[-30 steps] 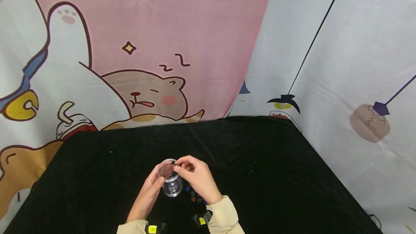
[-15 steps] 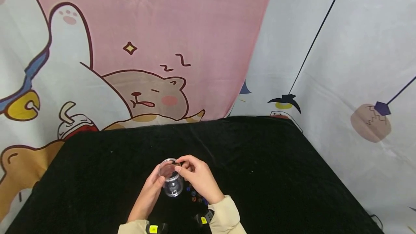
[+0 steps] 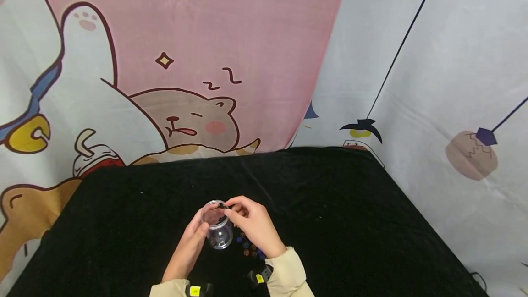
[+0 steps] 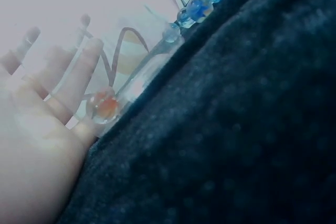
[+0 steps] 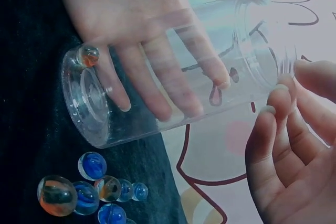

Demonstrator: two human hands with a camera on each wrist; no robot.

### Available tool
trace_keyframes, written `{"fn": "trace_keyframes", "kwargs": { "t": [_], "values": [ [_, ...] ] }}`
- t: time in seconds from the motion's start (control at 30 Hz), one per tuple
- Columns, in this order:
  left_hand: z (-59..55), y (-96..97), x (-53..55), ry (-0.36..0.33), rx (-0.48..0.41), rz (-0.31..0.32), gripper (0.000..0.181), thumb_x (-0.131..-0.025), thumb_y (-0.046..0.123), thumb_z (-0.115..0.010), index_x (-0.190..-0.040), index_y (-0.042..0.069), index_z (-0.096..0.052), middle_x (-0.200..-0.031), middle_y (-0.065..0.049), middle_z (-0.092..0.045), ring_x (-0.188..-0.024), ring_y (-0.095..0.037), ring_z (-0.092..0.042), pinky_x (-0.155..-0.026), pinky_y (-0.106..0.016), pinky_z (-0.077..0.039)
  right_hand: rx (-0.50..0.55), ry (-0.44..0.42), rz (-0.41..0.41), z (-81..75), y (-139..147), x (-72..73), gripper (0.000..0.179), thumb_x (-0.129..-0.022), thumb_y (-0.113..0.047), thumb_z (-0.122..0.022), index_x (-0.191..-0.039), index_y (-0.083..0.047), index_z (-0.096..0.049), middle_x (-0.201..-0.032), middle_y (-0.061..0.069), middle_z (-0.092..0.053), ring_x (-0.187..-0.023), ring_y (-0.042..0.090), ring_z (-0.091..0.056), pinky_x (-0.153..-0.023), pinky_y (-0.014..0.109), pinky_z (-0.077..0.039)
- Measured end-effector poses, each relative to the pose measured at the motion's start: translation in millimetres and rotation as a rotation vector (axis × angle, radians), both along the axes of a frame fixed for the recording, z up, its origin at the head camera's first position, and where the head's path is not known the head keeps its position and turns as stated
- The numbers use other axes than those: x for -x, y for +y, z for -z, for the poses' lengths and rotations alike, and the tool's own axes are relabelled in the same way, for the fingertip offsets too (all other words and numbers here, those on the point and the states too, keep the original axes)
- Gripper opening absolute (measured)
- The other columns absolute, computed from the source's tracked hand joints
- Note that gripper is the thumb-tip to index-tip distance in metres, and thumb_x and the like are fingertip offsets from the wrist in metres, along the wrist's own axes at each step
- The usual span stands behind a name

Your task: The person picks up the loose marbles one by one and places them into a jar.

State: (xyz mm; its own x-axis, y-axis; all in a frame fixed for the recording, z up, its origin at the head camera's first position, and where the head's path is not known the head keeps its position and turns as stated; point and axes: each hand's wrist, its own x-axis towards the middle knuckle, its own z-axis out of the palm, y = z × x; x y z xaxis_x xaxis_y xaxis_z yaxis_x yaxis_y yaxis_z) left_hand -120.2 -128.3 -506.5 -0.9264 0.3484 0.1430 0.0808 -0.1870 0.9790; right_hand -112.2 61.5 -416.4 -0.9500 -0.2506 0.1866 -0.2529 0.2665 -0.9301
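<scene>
A black, velvety cloth (image 3: 350, 223) covers the flat surface, its far edge meeting a printed backdrop (image 3: 268, 35). The backdrop's far side is largely pink, with a sleeping brown bear (image 3: 185, 123) and small yellow diamonds (image 3: 164, 60); a raised white paw (image 3: 86, 49) and yellow bell (image 3: 29, 134) appear at left. The pale, lightly creased right side (image 3: 453, 68) bears a bulb-like shape (image 3: 472, 155). Light falls fairly evenly.

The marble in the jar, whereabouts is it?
In the right wrist view, the marble is at upper left, inside the clear jar, at its bottom, near the left hand.
</scene>
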Motion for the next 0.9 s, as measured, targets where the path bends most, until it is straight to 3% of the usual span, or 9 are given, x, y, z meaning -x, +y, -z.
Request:
{"fn": "trace_keyframes", "kwargs": {
  "t": [0.33,0.6,0.9],
  "values": [
    [-1.3,0.7,-2.8,-0.085,0.014,-0.054,0.037,-0.097,0.023,-0.032,-0.133,0.017,-0.036,-0.131,-0.01,-0.043,-0.121,-0.029,-0.036,-0.098,-0.053,-0.022,-0.025,0.008,-0.003,30.2,-1.6,14.5,0.02,-0.085,-0.032,-0.059,-0.102,-0.02,-0.062,-0.076,-0.004,-0.058,-0.06,0.012,-0.055,-0.054,0.025,-0.048],
    [-0.1,-0.8,-4.7,0.023,-0.012,0.002,0.039,-0.097,0.016,-0.027,-0.135,0.008,-0.031,-0.132,-0.017,-0.041,-0.121,-0.033,-0.036,-0.095,-0.043,-0.027,-0.108,0.043,0.02,36.0,7.0,19.1,0.016,-0.087,-0.031,-0.058,-0.1,-0.024,-0.061,-0.076,-0.008,-0.058,-0.063,0.011,-0.056,-0.055,0.025,-0.047],
    [-0.5,1.5,-4.0,0.013,-0.011,-0.007,0.039,-0.097,0.017,-0.028,-0.136,0.011,-0.029,-0.134,-0.014,-0.039,-0.126,-0.027,-0.031,-0.102,-0.046,-0.019,-0.208,0.095,0.066,43.5,23.3,27.6,0.015,-0.086,-0.029,-0.058,-0.099,-0.022,-0.062,-0.074,-0.01,-0.058,-0.061,0.006,-0.054,-0.054,0.023,-0.046]
  ]
}}
